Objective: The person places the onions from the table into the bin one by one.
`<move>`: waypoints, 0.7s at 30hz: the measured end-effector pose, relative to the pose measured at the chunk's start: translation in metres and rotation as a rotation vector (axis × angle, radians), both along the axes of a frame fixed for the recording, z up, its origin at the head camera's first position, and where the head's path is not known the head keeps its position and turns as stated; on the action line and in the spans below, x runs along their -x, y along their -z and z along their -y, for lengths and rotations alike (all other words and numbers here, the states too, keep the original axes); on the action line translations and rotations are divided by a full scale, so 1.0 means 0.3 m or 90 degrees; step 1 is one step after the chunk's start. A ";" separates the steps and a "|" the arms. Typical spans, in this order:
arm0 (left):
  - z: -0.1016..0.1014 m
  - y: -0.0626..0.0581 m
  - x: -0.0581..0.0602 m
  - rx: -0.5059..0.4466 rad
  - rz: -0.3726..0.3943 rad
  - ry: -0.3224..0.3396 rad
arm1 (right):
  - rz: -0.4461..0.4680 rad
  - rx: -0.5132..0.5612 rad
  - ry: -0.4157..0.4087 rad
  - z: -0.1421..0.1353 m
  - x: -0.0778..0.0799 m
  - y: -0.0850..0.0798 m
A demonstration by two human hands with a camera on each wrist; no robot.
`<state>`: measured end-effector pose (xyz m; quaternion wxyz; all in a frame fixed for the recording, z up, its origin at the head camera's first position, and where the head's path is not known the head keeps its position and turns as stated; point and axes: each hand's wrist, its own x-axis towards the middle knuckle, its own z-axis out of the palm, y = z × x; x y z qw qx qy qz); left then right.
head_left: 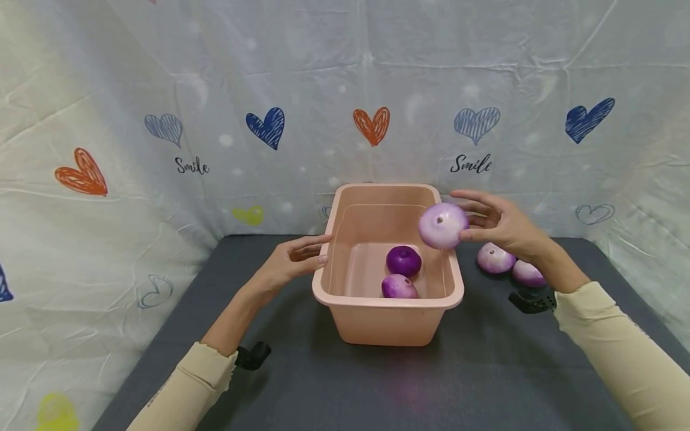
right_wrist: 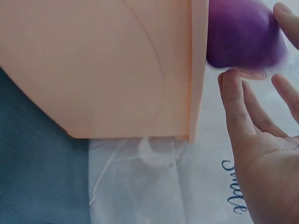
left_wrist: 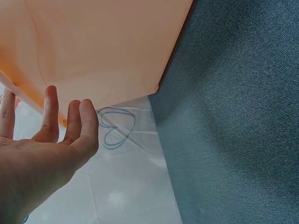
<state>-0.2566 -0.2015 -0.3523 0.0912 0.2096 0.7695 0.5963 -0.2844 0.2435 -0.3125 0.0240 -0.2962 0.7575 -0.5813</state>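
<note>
My right hand (head_left: 498,226) holds a pale purple onion (head_left: 443,225) at its fingertips, above the right rim of a peach plastic basin (head_left: 388,303). In the right wrist view the onion (right_wrist: 245,35) looks dark and blurred, partly cut off by the rim, and the right hand's palm (right_wrist: 268,154) shows below it. At the basin's left rim rests my left hand (head_left: 291,263), fingers loosely extended; in the left wrist view this hand (left_wrist: 46,144) is beside the outer wall. Inside the basin lie a dark purple onion (head_left: 403,261) and a lighter onion (head_left: 399,286).
Two more onions, one pale (head_left: 496,258) and one purple (head_left: 528,273), lie on the dark grey tabletop (head_left: 377,389) right of the basin, beneath the right forearm. A white curtain (head_left: 323,72) with printed hearts hangs behind and around the table.
</note>
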 end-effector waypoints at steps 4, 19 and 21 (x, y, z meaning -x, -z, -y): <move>0.000 0.004 -0.001 -0.003 0.003 -0.001 | 0.016 0.018 -0.016 -0.006 -0.001 0.006; -0.008 -0.001 -0.012 -0.001 0.002 -0.010 | 0.000 0.024 0.022 -0.124 -0.033 0.045; -0.007 -0.001 -0.012 0.000 -0.001 -0.009 | 0.002 0.019 0.031 -0.147 -0.042 0.056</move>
